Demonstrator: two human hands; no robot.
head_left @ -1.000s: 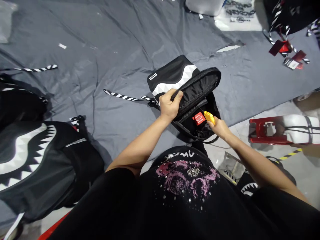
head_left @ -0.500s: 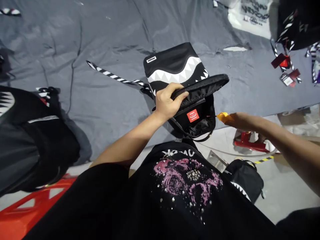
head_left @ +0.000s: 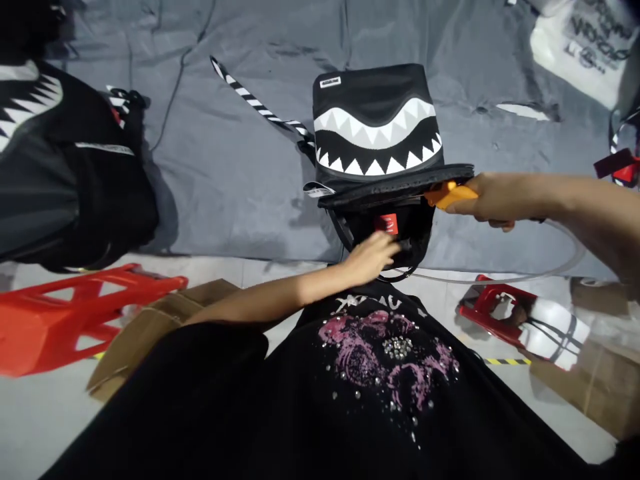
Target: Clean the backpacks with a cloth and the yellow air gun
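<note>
A black backpack (head_left: pixel 375 87) with a white and grey shark-mouth print lies on the grey cloth, its zipped top opened. Inside shows a red label (head_left: pixel 387 224). My left hand (head_left: pixel 373 257) is at the near rim of the opening, fingers stretched out and somewhat blurred, holding nothing that I can see. In my right hand (head_left: pixel 493 197) is an orange air blow gun (head_left: pixel 453 195), gripped at the right end of the raised flap (head_left: pixel 400 185); its nozzle is hidden along the flap. A clear hose (head_left: pixel 570 263) trails below that hand.
Another black shark-print bag (head_left: pixel 105 187) rests at the left. Below it stand a red plastic frame (head_left: pixel 100 303) and a cardboard box (head_left: pixel 165 327). On the right floor is a red and white object (head_left: pixel 545 327). A white printed bag (head_left: pixel 580 50) lies at the far right.
My left hand has let go of the flap and moved down to the near rim. My right hand has brought the air blow gun up and against the flap. The view has shifted.
</note>
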